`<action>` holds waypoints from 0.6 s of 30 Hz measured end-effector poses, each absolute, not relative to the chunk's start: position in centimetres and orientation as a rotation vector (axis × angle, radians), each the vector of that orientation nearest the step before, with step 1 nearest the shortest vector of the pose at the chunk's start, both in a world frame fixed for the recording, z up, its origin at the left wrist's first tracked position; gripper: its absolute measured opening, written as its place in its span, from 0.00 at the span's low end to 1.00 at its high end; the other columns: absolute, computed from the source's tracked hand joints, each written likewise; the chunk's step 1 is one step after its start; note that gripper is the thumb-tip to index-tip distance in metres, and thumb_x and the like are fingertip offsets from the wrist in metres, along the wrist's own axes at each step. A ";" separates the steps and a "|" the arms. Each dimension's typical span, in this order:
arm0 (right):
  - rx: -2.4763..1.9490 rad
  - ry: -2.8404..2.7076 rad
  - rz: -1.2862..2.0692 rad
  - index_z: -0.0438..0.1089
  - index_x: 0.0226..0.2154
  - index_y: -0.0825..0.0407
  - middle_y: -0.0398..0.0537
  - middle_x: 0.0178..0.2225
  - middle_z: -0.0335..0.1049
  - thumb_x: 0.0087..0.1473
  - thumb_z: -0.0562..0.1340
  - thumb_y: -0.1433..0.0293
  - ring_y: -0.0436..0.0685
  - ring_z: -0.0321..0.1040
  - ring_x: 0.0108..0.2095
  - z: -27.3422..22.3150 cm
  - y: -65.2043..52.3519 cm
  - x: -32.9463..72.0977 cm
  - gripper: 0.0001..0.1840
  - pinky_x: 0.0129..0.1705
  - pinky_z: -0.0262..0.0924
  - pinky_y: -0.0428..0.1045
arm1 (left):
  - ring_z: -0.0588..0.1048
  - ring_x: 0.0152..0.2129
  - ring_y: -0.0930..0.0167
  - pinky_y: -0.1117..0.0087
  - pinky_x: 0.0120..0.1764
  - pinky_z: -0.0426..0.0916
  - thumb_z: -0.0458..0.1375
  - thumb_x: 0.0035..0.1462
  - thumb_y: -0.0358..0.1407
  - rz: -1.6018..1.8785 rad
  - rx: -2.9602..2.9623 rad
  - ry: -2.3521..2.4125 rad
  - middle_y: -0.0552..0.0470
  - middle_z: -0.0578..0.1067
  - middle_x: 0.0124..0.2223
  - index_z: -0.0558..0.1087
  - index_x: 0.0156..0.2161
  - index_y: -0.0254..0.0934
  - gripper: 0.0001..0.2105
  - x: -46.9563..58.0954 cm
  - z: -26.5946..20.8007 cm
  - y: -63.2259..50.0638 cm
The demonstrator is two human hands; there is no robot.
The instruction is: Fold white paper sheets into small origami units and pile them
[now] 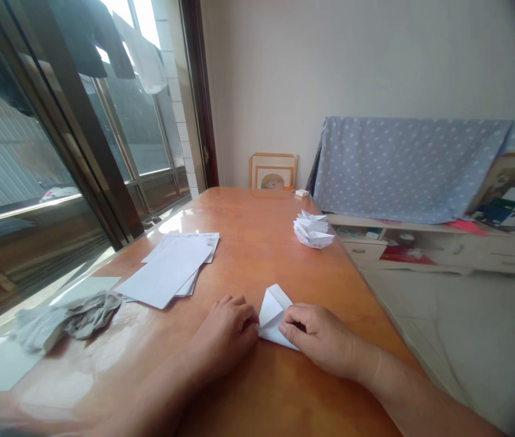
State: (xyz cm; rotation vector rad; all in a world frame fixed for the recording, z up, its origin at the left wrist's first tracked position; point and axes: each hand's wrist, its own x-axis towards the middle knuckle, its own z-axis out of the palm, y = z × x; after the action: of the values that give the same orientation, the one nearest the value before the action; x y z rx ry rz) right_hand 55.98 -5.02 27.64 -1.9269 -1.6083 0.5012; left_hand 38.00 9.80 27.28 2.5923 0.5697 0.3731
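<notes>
A partly folded sheet of white paper lies on the wooden table between my hands, one corner pointing away from me. My left hand pinches its left edge, the fingers curled and the thumb against the paper. On the right side, my right hand grips the paper between thumb and bent fingers. Both hands rest low, close to the tabletop. Parts of the paper's left and right edges are hidden under my fingers.
A stack of white paper sheets lies to the left, with a crumpled grey cloth nearer me. Folded paper boats sit clustered near the table's right edge. A small white box stands at the far end.
</notes>
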 end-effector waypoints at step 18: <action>-2.107 -1.566 0.428 0.77 0.34 0.48 0.41 0.32 0.76 0.55 0.60 0.60 0.51 0.66 0.30 26.9 -3.7 56.5 0.13 0.30 0.51 0.44 | 0.74 0.37 0.66 0.67 0.42 0.64 0.51 0.54 0.29 0.294 2.614 0.410 0.49 0.75 0.38 0.77 0.32 0.40 0.12 38.9 28.6 9.0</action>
State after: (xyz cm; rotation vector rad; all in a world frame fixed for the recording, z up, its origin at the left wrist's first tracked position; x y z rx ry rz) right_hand 56.50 -3.74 26.85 -2.1071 -1.5658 0.4283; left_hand 38.88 9.00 28.61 2.6142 0.4096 0.2944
